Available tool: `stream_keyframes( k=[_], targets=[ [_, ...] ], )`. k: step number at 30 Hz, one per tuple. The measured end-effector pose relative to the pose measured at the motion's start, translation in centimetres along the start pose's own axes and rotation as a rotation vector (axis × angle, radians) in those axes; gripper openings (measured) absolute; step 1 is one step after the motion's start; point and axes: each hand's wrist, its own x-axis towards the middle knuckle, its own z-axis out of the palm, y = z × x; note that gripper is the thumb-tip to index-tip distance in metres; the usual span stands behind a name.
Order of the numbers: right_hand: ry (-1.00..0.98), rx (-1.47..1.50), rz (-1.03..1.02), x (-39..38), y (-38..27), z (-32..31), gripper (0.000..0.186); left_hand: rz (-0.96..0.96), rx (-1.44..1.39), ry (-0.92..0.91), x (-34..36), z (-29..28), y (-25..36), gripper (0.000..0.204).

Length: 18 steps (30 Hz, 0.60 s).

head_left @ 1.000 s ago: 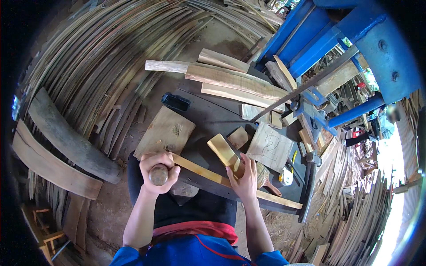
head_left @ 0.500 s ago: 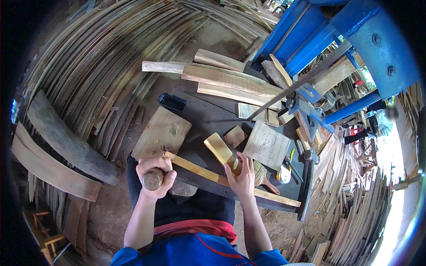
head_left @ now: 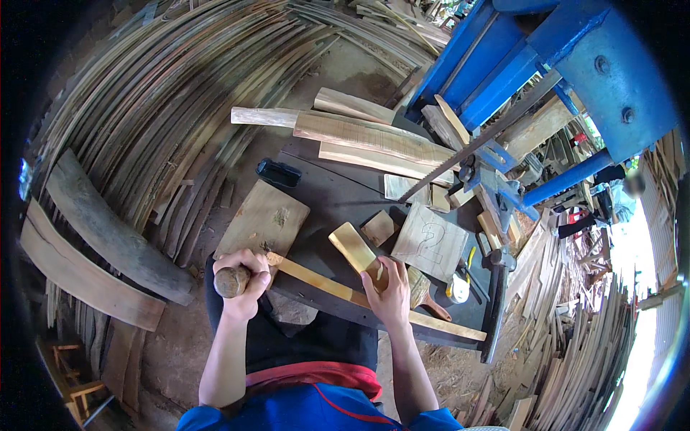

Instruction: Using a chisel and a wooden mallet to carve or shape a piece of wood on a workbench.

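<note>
My left hand [head_left: 246, 276] is closed around a thick round wooden handle [head_left: 232, 282], its end facing up. Whatever lies beyond that grip is hidden under the fist. Just past it lies a square wooden board [head_left: 263, 219] with a dark knot on it. My right hand [head_left: 389, 291] grips the near end of a smooth, pale wooden block [head_left: 351, 246], thumb on one side and fingers on the other. Beneath both hands, a long thin wooden strip [head_left: 316, 277] runs along the table's near edge.
A bandsaw blade [head_left: 489, 133] slants down to the dark table [head_left: 327, 197] from a blue machine [head_left: 618, 72]. Around it lie a marked square board [head_left: 431, 244], small block [head_left: 379, 228], brush [head_left: 431, 305], tape measure [head_left: 458, 290], hammer [head_left: 499, 302], black tray [head_left: 279, 173] and long planks [head_left: 377, 135].
My left fist has shifted slightly left, and the handle's end has tipped left with it. My right fingers have drawn in from a looser spread onto the block.
</note>
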Motion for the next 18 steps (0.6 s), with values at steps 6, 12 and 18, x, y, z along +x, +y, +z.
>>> stream_keyframes(
  k=[6,12,18],
  targets=[
    [0.003,0.001,0.011,-0.05,-0.16,-0.02,0.043,-0.030,0.025,-0.018,0.24,-0.17,0.13,0.020],
    [-0.005,0.001,0.000,0.18,-0.27,0.03,0.044,-0.066,0.035,-0.018,0.47,0.16,0.26,0.019],
    [0.004,-0.015,-0.012,0.28,-0.05,-0.23,0.046,-0.029,0.054,-0.039,0.82,0.66,0.02,0.019]
  ],
)
